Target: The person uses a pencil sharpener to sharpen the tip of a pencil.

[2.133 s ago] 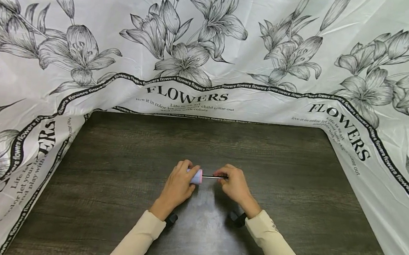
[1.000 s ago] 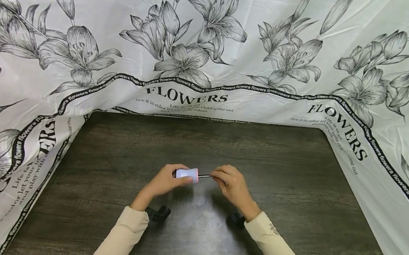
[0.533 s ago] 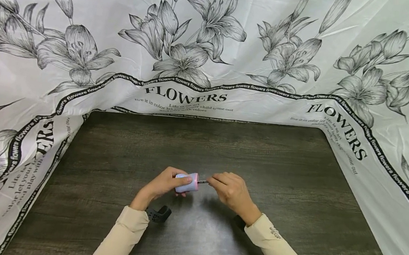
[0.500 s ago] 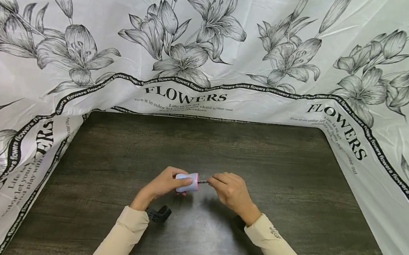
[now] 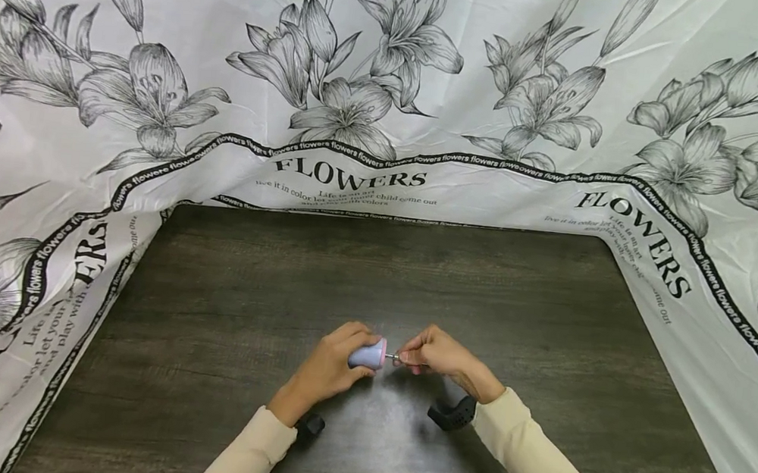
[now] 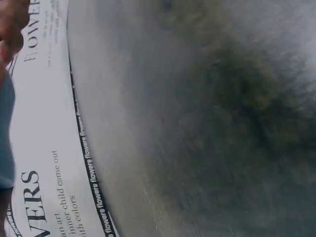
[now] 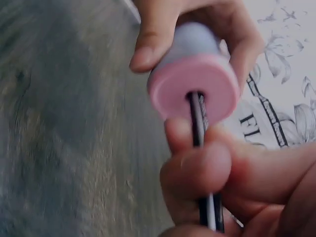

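Note:
My left hand (image 5: 328, 369) grips a small lavender pencil sharpener (image 5: 366, 353) with a pink end, held above the table. Its pink face points toward my right hand (image 5: 446, 359). Thumb and fingers of that hand pinch a thin dark pencil (image 5: 391, 357). In the right wrist view the pencil (image 7: 197, 118) stands in the hole of the sharpener's pink face (image 7: 170, 86); its tip is hidden inside. At the left edge of the left wrist view, only a bluish side of the sharpener (image 6: 5, 133) and some fingers (image 6: 12, 27) show.
Under both hands spreads a dark wood-grain table (image 5: 245, 269). A white cloth (image 5: 493, 194) printed with flowers and lettering hangs around its back and sides. Each wrist wears a black strap mount (image 5: 452, 414).
Both hands have shifted right and slightly nearer my body. My left hand has changed its hold, now over the sharpener's top. My right hand has turned, and less pencil shows between the hands.

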A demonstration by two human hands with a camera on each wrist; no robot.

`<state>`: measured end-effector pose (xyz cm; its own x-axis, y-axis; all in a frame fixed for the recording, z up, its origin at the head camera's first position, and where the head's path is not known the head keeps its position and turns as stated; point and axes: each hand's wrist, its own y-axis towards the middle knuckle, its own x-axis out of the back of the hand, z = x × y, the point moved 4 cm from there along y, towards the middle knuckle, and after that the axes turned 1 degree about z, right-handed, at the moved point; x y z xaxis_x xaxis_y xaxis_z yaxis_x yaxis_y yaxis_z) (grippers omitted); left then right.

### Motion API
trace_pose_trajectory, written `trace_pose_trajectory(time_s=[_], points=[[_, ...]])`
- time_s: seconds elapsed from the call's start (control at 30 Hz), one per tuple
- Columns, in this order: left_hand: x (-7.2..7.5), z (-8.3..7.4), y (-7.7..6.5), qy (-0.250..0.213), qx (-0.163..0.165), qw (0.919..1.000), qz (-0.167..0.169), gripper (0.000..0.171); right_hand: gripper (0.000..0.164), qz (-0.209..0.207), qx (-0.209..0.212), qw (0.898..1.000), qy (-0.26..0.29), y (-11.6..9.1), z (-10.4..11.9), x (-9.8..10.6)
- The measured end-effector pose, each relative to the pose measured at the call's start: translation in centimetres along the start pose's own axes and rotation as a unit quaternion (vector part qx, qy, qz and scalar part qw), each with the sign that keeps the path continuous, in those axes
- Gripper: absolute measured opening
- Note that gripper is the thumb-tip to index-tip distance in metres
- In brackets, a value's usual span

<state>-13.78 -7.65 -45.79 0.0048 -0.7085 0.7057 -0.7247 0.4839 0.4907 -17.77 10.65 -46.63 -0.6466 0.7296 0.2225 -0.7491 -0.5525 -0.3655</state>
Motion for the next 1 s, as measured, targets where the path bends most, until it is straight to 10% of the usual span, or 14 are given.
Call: trace_pose_trajectory(time_s=[0.2, 0.33, 0.47, 0.63, 0.7, 0.8, 0.87, 0.9, 0.97, 1.0], points=[[0.7, 0.1, 0.3, 0.022, 0.01, 0.9995, -0.021, 0.05, 0.02, -0.027, 0.088, 0.992, -0.089, -0.3, 0.8, 0.2], [1.5, 1.2, 0.5, -0.048, 0.098, 0.9936, 0.027, 0.049, 0.016, -0.099, 0.192, 0.953, -0.212, -0.9, 1.7, -0.2], [2.0, 2.3, 0.2, -0.146, 0.199, 0.9661, 0.073, 0.047, 0.015, -0.186, 0.301, 0.874, -0.332, -1.6, 2.3, -0.9], [2.6, 2.7, 0.1, -0.228, 0.255, 0.9337, 0.105, 0.045, 0.011, -0.275, 0.421, 0.736, -0.454, -2.5, 2.9, -1.8], [2.6, 2.8, 0.0, -0.297, 0.268, 0.907, 0.132, 0.043, 0.011, -0.306, 0.456, 0.672, -0.497, -2.8, 3.1, -2.2], [2.4, 2.9, -0.1, -0.415, 0.306, 0.8383, 0.177, 0.043, 0.021, -0.344, 0.492, 0.593, -0.537, -3.2, 3.2, -2.7], [2.3, 2.9, -0.2, -0.47, 0.333, 0.7927, 0.198, 0.043, 0.024, -0.358, 0.507, 0.57, -0.539, -3.4, 3.3, -3.0], [2.3, 2.9, -0.2, -0.48, 0.339, 0.7831, 0.203, 0.043, 0.025, -0.361, 0.509, 0.566, -0.539, -3.5, 3.3, -3.0], [2.3, 2.8, 0.1, -0.472, 0.339, 0.7881, 0.203, 0.04, 0.026, -0.362, 0.511, 0.565, -0.537, -3.5, 3.2, -3.1], [2.3, 2.6, 0.3, -0.453, 0.327, 0.8048, 0.201, 0.039, 0.027, -0.363, 0.51, 0.566, -0.537, -3.5, 3.2, -3.1]])
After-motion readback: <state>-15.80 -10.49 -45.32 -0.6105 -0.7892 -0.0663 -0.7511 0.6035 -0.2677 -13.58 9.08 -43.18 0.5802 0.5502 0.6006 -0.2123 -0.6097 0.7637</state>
